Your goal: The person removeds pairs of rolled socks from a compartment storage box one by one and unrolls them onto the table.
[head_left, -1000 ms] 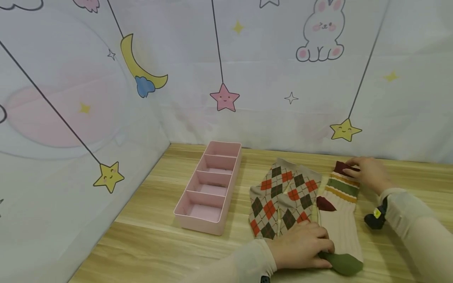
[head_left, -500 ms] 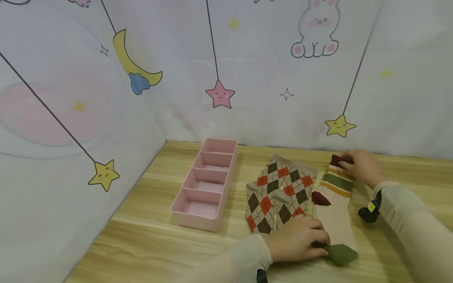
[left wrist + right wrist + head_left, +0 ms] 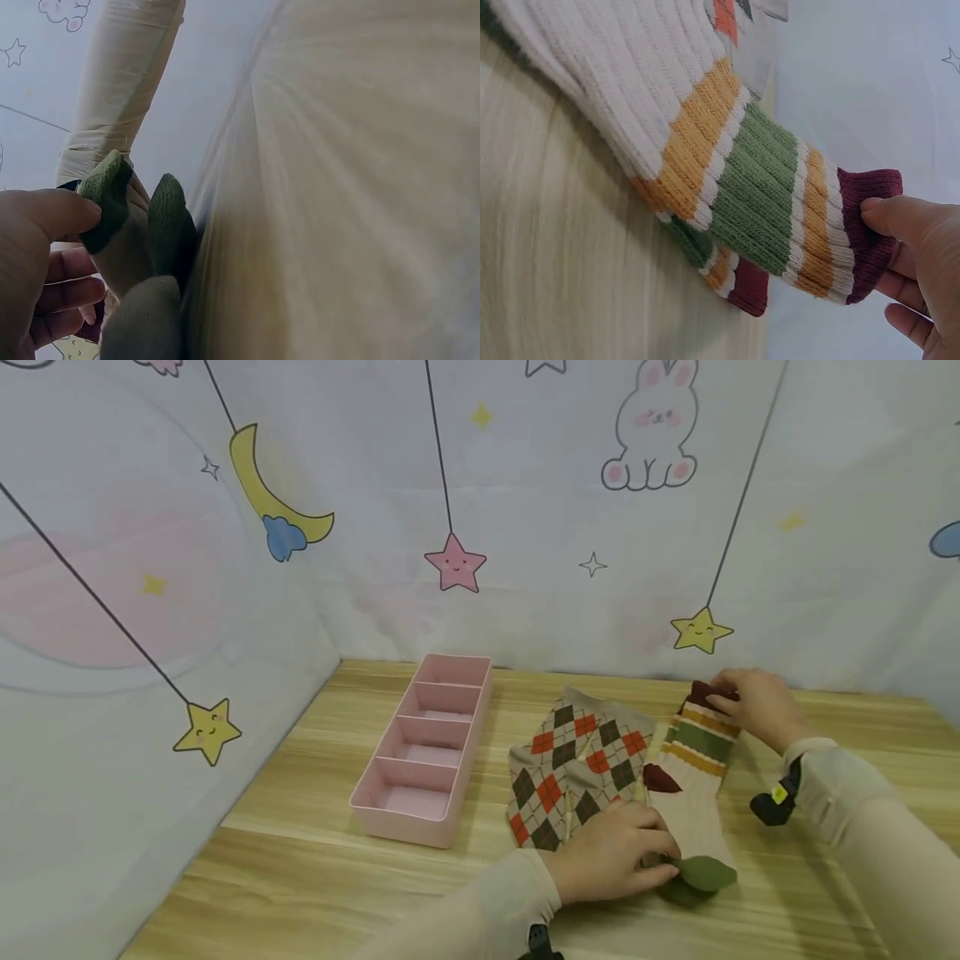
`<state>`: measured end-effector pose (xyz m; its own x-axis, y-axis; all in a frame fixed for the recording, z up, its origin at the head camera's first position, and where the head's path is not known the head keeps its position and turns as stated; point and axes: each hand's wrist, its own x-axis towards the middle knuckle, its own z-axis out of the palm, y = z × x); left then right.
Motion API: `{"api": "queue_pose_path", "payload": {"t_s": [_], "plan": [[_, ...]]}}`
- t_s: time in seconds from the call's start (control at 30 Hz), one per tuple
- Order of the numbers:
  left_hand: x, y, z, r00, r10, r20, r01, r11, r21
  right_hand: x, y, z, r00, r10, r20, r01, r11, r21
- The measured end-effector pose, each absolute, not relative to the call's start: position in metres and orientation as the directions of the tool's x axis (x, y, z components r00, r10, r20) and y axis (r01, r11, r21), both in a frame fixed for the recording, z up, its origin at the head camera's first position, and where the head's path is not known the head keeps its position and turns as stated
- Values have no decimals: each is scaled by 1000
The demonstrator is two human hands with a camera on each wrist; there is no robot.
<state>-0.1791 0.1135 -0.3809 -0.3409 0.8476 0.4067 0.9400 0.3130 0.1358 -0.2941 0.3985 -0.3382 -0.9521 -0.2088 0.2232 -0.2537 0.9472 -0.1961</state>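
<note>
While the wooden table [image 3: 315, 860] and the pink divided tray [image 3: 431, 743] lie well to the left of both grips, the argyle socks [image 3: 573, 768] sit just left of the striped sock [image 3: 693, 777]. That sock is now lifted at both ends, where a second ago it lay flat. Its maroon cuff is pinched by the right hand [image 3: 753, 706], raised off the wood, and its green toe is pinched by the left hand [image 3: 611, 860], thumb on top.

A wooden table [image 3: 315, 860] carries a pink divided tray [image 3: 390, 814], argyle socks [image 3: 570, 760] and striped socks [image 3: 693, 760].
</note>
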Motion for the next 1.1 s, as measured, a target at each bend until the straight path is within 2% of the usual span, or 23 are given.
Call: {"api": "queue_pose_path", "payload": {"t_s": [0.27,0.5,0.77,0.97,1.1], "plan": [[-171,124,-373,-312,829,465,950,272,153,-290,409,-330,-939,-222,262,-271,948,-168],[-157,137,-370,-276,850,448,960,262,94,-283,420,-325,-950,-216,227,-255,954,-159],[-152,149,-376,-273,860,430,961,266,79,-277,421,-333,-948,-224,225,-265,948,-176],[-148,159,-377,-230,868,439,971,236,42,-274,427,-338,-946,-216,242,-260,951,-167],[-146,166,-380,-226,872,435,971,236,31,-273,434,-338,-952,-207,224,-246,955,-164]]}}
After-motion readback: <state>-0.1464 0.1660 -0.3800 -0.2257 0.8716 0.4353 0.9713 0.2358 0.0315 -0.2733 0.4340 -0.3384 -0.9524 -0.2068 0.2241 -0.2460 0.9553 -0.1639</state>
